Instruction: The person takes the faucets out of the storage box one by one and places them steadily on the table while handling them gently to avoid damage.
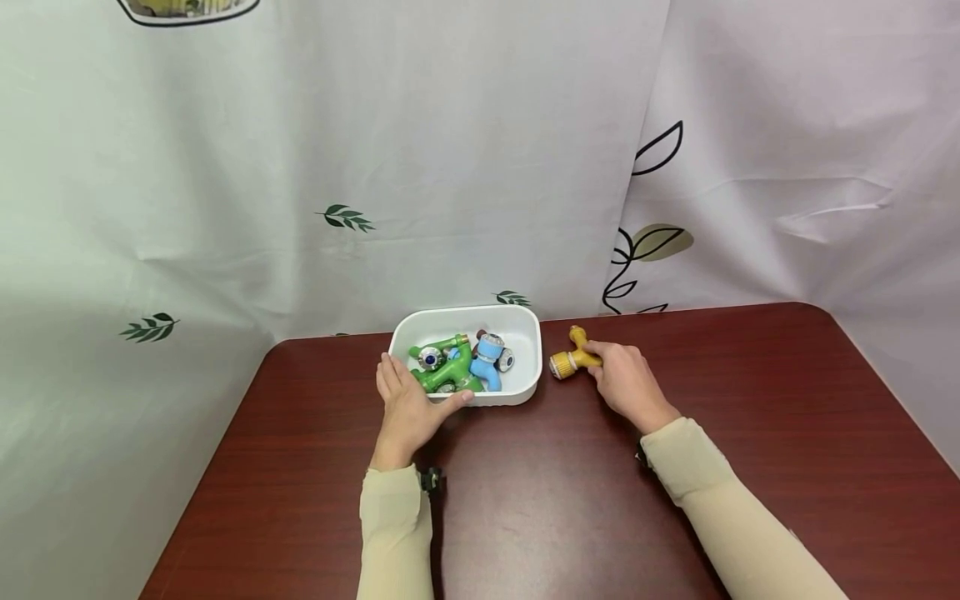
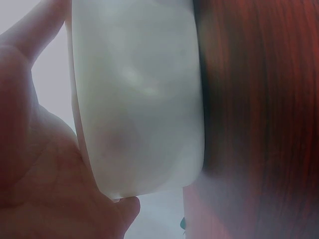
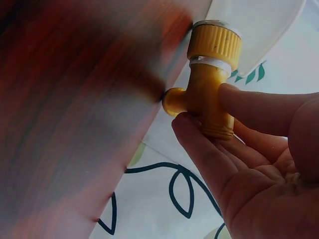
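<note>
A white plastic tub (image 1: 528, 392) stands near the table's back edge, holding green taps (image 1: 456, 371), a blue tap (image 1: 487, 365) and other parts partly hidden under them. My left hand (image 1: 405, 414) rests spread around its front left corner, thumb along the front rim and fingers along the left side. To the right of the tub, my right hand (image 1: 630, 387) pinches a yellow tap (image 1: 573, 361) by one end between thumb and fingers. In the right wrist view, the ribbed knob of the yellow tap (image 3: 212, 84) points away from the hand.
The dark red wooden table (image 1: 540, 500) has its back edge just behind the tub. A pale cloth (image 1: 465, 167) with leaf prints hangs behind and around the table. Both forearms, in beige sleeves (image 1: 397, 533), reach over the tabletop.
</note>
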The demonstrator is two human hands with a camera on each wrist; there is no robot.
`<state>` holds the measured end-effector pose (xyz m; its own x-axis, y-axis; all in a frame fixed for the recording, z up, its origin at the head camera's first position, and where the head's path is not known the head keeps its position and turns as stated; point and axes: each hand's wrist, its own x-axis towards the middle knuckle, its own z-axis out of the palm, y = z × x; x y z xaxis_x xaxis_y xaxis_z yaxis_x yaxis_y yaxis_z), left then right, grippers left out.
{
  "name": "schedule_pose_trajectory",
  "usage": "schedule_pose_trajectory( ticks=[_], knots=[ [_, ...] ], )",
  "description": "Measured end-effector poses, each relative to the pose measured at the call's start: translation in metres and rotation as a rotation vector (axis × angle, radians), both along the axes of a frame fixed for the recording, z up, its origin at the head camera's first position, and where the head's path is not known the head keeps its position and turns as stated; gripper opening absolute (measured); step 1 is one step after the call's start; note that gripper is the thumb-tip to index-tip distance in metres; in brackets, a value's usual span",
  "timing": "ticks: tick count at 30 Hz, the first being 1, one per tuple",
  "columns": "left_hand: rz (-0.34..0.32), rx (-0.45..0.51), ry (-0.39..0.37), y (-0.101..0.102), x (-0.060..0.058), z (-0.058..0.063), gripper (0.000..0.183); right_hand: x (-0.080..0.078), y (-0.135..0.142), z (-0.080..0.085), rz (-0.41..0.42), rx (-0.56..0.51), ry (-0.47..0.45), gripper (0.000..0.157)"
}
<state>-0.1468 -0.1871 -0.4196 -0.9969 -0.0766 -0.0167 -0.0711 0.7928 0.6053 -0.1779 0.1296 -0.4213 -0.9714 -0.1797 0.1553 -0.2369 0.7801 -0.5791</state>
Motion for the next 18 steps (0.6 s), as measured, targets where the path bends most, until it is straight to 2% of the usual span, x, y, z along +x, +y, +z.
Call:
schedule_pose_trajectory(
  ticks=[10,18],
  knots=[
    [0.004,-0.002,-0.006,0.0001,-0.0003,0.0007,0.135,-0.0034,0.0011,-0.0009,0.007,0.024,-0.009,0.035],
    [0.003,0.004,-0.005,0.0003,0.0008,0.0010,0.135,-0.0053,0.0007,-0.0006,0.010,0.041,-0.050,0.035]
  ],
)
